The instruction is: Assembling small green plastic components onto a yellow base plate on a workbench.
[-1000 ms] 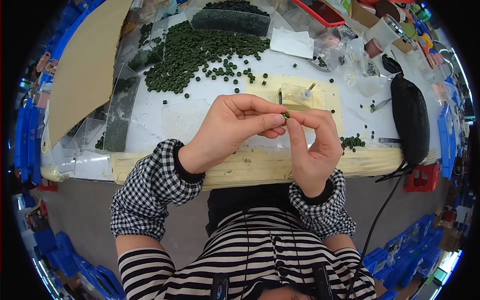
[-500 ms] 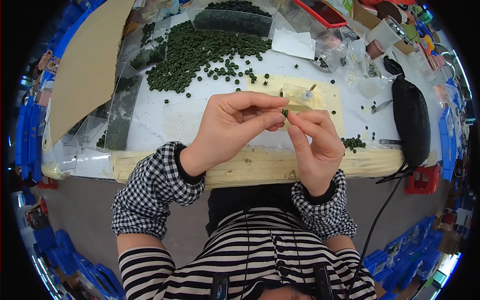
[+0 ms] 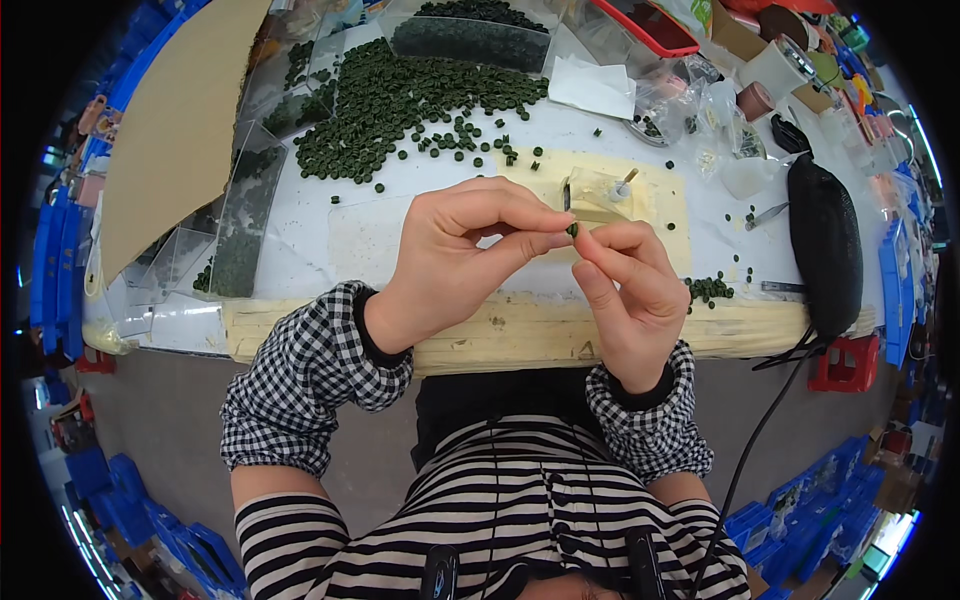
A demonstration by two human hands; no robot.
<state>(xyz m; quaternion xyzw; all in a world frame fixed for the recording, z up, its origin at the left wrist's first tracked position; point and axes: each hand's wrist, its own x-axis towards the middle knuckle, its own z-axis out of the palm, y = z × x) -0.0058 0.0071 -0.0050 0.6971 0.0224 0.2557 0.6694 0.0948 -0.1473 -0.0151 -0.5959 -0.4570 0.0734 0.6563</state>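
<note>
A small dark green grooved round piece (image 3: 572, 230) is pinched at the fingertips of my left hand (image 3: 440, 250), above the front part of the table. My right hand (image 3: 635, 290) meets it from the other side, with its forefinger tip against or right beside the piece. The right fingers are curled and the thumb tip sits lower; whether they grip anything of their own is hidden. Just beyond my fingertips stands a cream-taped block (image 3: 600, 205) with a short upright pin (image 3: 628, 176). A big heap of like green pieces (image 3: 400, 100) spreads at the far left.
Clear plastic trays (image 3: 245, 225) and a brown cardboard sheet (image 3: 175, 140) stand at the left. A small pile of green pieces (image 3: 710, 290) lies right of my right hand. Farther right are tweezers (image 3: 768, 215) and a black pouch (image 3: 825, 235). A red-cased phone (image 3: 650, 25) lies at the back.
The green piece has turned between my fingertips and now shows more of its round face. Both hands have stayed nearly in place; the left fingers have shifted slightly.
</note>
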